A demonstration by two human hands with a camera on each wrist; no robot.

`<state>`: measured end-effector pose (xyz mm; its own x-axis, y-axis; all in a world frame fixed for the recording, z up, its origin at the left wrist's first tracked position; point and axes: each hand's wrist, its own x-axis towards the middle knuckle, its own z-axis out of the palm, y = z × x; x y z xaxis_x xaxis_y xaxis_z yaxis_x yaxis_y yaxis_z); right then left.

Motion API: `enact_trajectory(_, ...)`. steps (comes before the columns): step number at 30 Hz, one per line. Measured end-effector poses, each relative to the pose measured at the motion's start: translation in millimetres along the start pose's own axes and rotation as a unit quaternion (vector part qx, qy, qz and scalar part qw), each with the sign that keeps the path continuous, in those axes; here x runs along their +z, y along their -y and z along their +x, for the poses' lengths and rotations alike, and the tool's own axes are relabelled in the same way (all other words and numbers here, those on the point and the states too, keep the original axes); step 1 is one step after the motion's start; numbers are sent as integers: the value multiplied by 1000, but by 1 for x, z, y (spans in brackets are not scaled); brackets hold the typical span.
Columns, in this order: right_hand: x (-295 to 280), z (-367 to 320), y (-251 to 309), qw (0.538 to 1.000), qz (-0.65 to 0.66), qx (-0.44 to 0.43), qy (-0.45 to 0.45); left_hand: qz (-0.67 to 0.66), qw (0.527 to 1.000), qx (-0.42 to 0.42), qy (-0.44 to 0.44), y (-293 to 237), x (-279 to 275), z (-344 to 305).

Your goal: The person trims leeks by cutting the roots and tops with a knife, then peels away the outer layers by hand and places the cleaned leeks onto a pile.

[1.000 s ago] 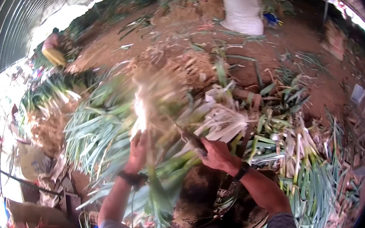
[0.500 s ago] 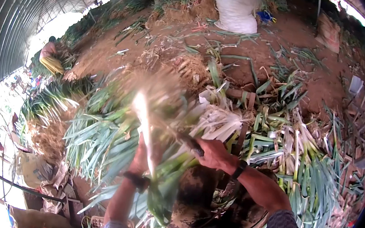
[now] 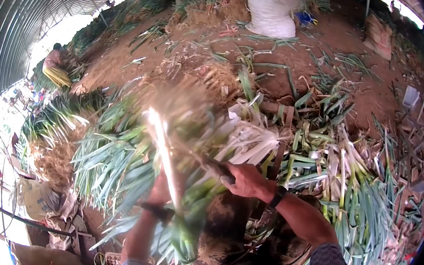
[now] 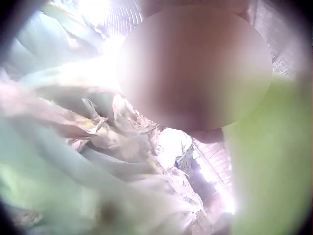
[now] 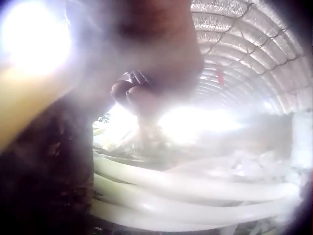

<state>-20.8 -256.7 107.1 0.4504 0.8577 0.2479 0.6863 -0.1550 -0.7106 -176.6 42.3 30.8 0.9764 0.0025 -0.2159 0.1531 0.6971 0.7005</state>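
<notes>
A leek (image 3: 164, 150) with a bright white shaft and green leaves slants up in front of the person in the head view. My left hand (image 3: 161, 190) grips it along the shaft, and its root end blurs into a brownish haze. My right hand (image 3: 248, 181) curls round the dark handle of a knife-like tool (image 3: 220, 170), whose front part is blurred close beside the leek. In the right wrist view, curled fingers (image 5: 139, 95) show above several white leek shafts (image 5: 195, 205). Blur covers most of the left hand in the left wrist view.
Leeks with long green leaves (image 3: 111, 165) lie heaped at the left. More pale leek shafts (image 3: 253, 140) and a leafy pile (image 3: 363, 206) lie to the right. Beyond are brown soil, a white sack (image 3: 272, 10) and a crouching person (image 3: 56, 68) at the far left.
The leek's white end has shifted a little left, and more of its white shaft shows beside the left hand. The right hand keeps its hold on the tool. The head view has tilted slightly.
</notes>
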Motion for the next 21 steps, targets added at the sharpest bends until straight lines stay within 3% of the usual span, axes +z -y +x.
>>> enact_trajectory(2, 1, 0, -1, 999, -1, 10, -37, 11, 1000, 17, 13, -2, 2, -6)
enact_trajectory(5, 4, 0, -3, 999, 18, -7, 41, 53, 998, 21, 29, -10, 2, -12)
enact_trajectory(8, 8, 0, -4, 998, -19, 39, 41, 39, 998, 50, 10, -11, 28, -17)
enact_trajectory(9, 10, -1, -9, 998, -53, 9, 35, 29, 998, 63, -3, -10, 35, -17)
enact_trajectory(11, 20, -5, -21, 997, -54, -46, 39, 214, 959, 104, -156, -8, 36, -17)
enact_trajectory(13, 21, -8, -24, 995, -52, -69, 42, 195, 942, 90, -258, -17, 54, -20)
enact_trajectory(16, 13, -9, -25, 997, -52, -40, 32, 182, 935, 75, -295, -19, 45, -23)
enact_trajectory(21, 9, -6, -22, 999, -36, -20, -36, 172, 977, -28, -123, -28, 46, -39)
